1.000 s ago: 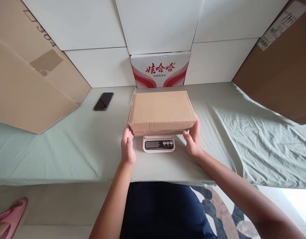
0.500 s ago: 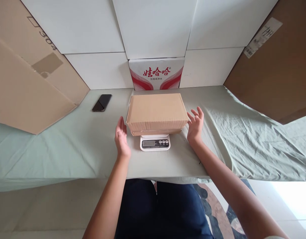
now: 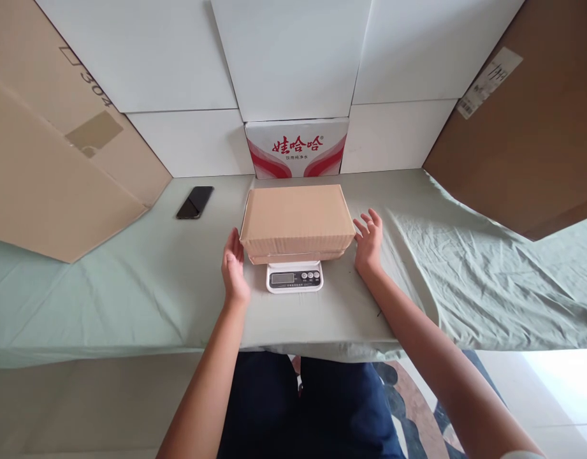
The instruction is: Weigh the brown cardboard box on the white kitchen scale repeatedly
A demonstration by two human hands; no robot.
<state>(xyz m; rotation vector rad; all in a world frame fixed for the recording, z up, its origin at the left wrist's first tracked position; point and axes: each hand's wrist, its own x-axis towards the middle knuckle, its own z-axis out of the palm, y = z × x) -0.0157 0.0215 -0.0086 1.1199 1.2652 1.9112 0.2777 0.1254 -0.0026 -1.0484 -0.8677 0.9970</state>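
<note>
Cardboard box [image 3: 296,220]: sits on the white scale [image 3: 294,277], between our hands; our left hand [image 3: 234,269], grip open, holds nothing, just beside its left end; our right hand [image 3: 368,242], fingers spread, empty, just beside its right end; phone [image 3: 194,202] far left on the surface [image 3: 130,287].

Both bare forearms reach forward from the lower edge of the view, converging slightly. The left hand [image 3: 234,270] stands on edge, palm turned inward to the right, fingers straight and together, thumb on top. The right hand [image 3: 367,242] mirrors it, palm turned inward to the left, its 4 fingers slightly spread and pointing forward. Neither hand grips anything.
</note>
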